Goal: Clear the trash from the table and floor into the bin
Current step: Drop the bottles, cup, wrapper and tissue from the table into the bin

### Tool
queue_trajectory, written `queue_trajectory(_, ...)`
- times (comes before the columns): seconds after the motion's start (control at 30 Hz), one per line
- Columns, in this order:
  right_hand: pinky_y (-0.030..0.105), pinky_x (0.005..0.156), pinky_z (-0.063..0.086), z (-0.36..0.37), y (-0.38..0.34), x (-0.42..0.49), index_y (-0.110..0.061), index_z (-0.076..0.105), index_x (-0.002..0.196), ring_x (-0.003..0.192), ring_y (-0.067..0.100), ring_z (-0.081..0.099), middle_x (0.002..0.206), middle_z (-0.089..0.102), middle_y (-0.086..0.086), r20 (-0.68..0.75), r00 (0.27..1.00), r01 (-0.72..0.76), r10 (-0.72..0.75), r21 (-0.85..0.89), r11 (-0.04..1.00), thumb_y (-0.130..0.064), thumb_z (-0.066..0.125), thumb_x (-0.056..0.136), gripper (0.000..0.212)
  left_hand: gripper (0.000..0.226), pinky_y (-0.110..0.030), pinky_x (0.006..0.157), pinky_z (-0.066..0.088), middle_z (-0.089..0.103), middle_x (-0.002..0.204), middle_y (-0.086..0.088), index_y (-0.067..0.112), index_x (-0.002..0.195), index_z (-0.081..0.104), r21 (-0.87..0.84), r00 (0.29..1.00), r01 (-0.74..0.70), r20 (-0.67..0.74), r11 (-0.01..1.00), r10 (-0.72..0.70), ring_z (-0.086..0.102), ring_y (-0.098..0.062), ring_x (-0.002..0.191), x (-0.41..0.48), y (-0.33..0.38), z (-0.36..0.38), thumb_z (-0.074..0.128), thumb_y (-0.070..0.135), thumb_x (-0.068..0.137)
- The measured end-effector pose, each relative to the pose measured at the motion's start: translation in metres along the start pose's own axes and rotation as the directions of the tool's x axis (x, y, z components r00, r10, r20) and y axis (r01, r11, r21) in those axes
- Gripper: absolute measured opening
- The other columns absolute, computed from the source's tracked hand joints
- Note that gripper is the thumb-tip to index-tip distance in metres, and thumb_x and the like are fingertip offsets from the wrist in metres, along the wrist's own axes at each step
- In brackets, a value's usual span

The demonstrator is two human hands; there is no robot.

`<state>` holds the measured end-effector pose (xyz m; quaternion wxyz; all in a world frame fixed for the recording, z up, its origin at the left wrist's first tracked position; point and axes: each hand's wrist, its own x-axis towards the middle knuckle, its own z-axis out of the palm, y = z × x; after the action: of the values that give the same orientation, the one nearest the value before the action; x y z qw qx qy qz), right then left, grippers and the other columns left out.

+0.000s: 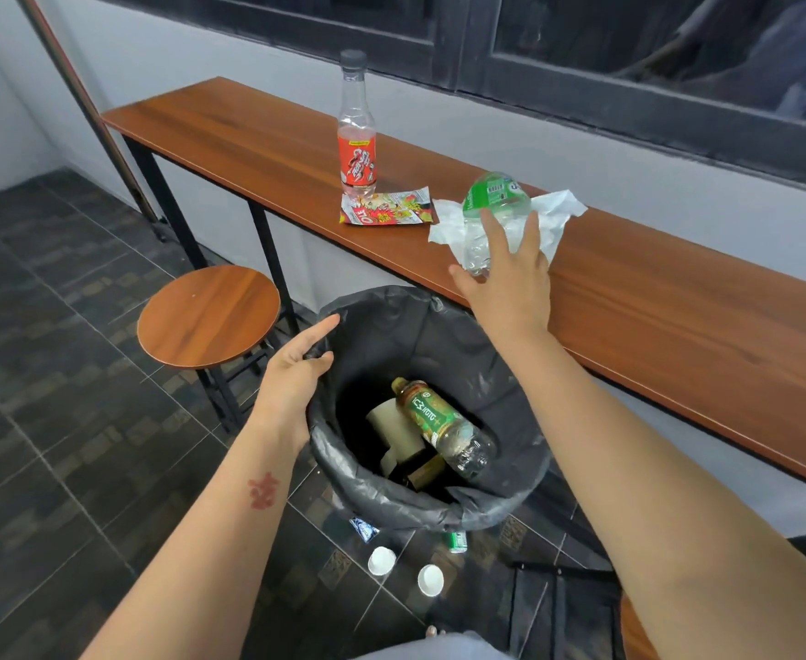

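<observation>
1. The right hand (505, 273) grips a clear bottle (493, 221) with a green label, over the table (677, 297).
2. The left hand (296, 369) pinches the bin (391, 497) liner's rim.
3. Crumpled tissue (558, 212) lies behind the right hand.

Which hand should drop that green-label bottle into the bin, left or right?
Right. The right hand already grips the green-label bottle above the table, close to the bin. The left hand is holding the bin liner's rim.
</observation>
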<state>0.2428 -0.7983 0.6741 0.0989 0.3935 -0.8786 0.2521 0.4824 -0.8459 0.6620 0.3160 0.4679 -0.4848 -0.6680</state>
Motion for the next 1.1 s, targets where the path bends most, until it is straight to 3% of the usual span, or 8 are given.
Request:
queue_trajectory(0.1,0.041,0.100,0.045,0.006,0.001,0.001,-0.032,0.036,0.145,0.130,0.037,0.045,0.161,0.012,0.014,-0.043,0.999,0.004,-0.001,0.064,0.998,-0.041,0.063,0.090,0.062,0.046,-0.006,0.055,0.050,0.055,0.103,0.025,0.027,0.126,0.069,0.006,1.000,0.002,-0.031,1.000,-0.002,0.052,0.006,0.088,0.001,0.003,0.002,0.047,-0.004,0.101)
queue_trajectory(0.2,0.037,0.095,0.049,0.007,0.006,-0.002,-0.025,0.045,0.139,0.121,0.031,0.053,0.160,0.016,0.014,-0.114,0.993,0.037,-0.022,0.138,0.990,-0.035,0.066,0.089,0.055,0.046,-0.015,0.069,0.049,0.057,0.104,0.025,0.030,0.125,0.069,0.002,0.999,0.013,-0.048,1.000,-0.013,0.052,-0.008,0.104,0.001,0.003,0.000,0.047,-0.003,0.101)
queue_trajectory(0.3,0.038,0.093,0.051,0.000,0.009,-0.012,-0.022,0.049,0.135,0.125,0.030,0.050,0.159,0.019,0.013,-0.177,0.981,0.121,-0.081,0.227,0.966,-0.034,0.066,0.088,0.052,0.046,-0.013,0.068,0.048,0.056,0.105,0.025,0.030,0.126,0.069,-0.007,0.999,0.010,-0.048,1.000,-0.010,0.051,-0.006,0.105,-0.001,0.002,0.000,0.047,-0.003,0.101)
queue_trajectory(0.37,0.034,0.092,0.049,-0.009,0.010,-0.025,-0.021,0.052,0.133,0.133,0.026,0.043,0.158,0.021,0.010,-0.219,0.966,0.201,-0.139,0.293,0.935,-0.034,0.067,0.086,0.051,0.047,-0.014,0.078,0.046,0.054,0.113,0.020,0.029,0.127,0.068,-0.006,0.999,-0.005,-0.047,1.000,0.005,0.047,-0.004,0.109,-0.004,0.002,0.001,0.047,-0.004,0.101)
queue_trajectory(0.47,0.020,0.093,0.044,-0.019,0.014,-0.054,-0.019,0.058,0.126,0.137,0.009,0.036,0.157,0.025,0.007,-0.257,0.931,0.338,-0.259,0.340,0.877,-0.030,0.069,0.082,0.047,0.048,-0.034,0.105,0.037,0.051,0.132,0.015,0.031,0.126,0.068,0.006,0.998,-0.010,-0.057,1.000,0.010,0.038,-0.011,0.132,-0.005,0.000,-0.003,0.048,-0.003,0.101)
queue_trajectory(0.6,0.008,0.106,0.025,-0.021,0.023,-0.097,-0.013,0.059,0.124,0.136,-0.008,0.021,0.154,0.030,0.012,-0.200,0.891,0.453,-0.407,0.372,0.810,-0.030,0.069,0.080,0.048,0.049,-0.037,0.113,0.031,0.045,0.150,0.009,0.030,0.128,0.067,0.020,0.997,-0.034,-0.073,0.999,0.035,0.032,-0.020,0.145,-0.010,0.000,-0.009,0.047,-0.005,0.100)
queue_trajectory(0.8,0.032,0.097,0.043,-0.020,0.034,-0.143,-0.024,0.054,0.117,0.123,0.005,0.045,0.152,0.033,0.003,-0.006,0.880,0.443,-0.475,0.372,0.816,-0.040,0.066,0.080,0.042,0.051,-0.037,0.115,0.025,0.042,0.153,0.010,0.034,0.130,0.065,0.061,0.996,-0.060,-0.058,0.996,0.064,0.027,-0.017,0.147,-0.015,-0.004,-0.018,0.049,-0.004,0.100)
queue_trajectory(1.1,0.022,0.087,0.040,-0.025,0.040,-0.162,-0.023,0.058,0.113,0.112,0.009,0.053,0.149,0.037,0.000,0.107,0.866,0.429,-0.488,0.342,0.836,-0.045,0.062,0.080,0.040,0.052,-0.044,0.118,0.023,0.040,0.155,0.009,0.036,0.126,0.067,0.024,0.994,-0.024,-0.110,0.999,0.026,0.028,-0.019,0.147,-0.023,-0.008,-0.025,0.049,-0.005,0.099)
